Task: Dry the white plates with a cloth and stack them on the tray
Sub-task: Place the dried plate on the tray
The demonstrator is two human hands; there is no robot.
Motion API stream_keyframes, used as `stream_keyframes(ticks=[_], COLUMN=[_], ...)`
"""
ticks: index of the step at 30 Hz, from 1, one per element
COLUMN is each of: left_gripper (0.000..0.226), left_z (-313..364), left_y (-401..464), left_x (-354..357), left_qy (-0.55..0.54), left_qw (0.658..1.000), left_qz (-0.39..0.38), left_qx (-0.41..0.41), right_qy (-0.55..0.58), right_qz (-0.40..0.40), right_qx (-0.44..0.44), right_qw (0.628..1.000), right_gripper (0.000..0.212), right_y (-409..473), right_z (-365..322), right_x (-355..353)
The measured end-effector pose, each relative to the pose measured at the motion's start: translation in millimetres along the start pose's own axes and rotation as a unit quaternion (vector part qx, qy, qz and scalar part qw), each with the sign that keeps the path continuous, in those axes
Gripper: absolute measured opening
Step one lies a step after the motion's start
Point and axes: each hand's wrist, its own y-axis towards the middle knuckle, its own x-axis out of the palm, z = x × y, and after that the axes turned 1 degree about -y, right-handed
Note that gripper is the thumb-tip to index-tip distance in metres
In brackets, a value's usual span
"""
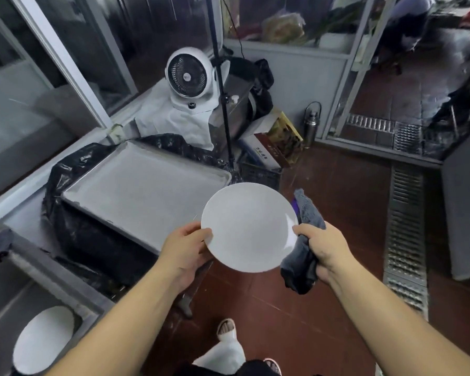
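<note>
A round white plate is held in the air over the red floor, its face up toward me. My left hand grips its left rim, thumb on top. My right hand holds a bunched grey cloth against the plate's right rim; part of the cloth sticks up behind the plate and part hangs below my fist. The grey metal tray lies left of the plate on a black plastic sheet, with nothing on it. Another white plate sits in a steel basin at the lower left.
A white fan stands behind the tray on white fabric. A black tripod pole rises beside it. Boxes and a crate sit past the tray's right corner. A metal floor grate runs along the right. My sandalled foot is below.
</note>
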Motion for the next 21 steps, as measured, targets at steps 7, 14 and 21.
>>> stream_keyframes(ticks=[7,14,21], left_gripper=[0.026,0.028,0.032], left_z=[15,54,64], left_y=[70,144,188], left_x=[-16,-59,-119], left_qy=[-0.039,-0.090,-0.133], left_qw=[0.999,0.994,0.982], left_qz=[0.025,0.048,0.121], left_qx=[-0.015,-0.032,-0.061], right_qy=[-0.055,-0.152,-0.260], right_qz=[-0.016,-0.046,-0.114], right_qx=[0.015,0.004,0.011], right_qw=[0.998,0.987,0.959], right_gripper=[0.017,0.024,0.022], right_y=[53,123,178], right_z=[-27,-64,-76], right_x=[44,133,236])
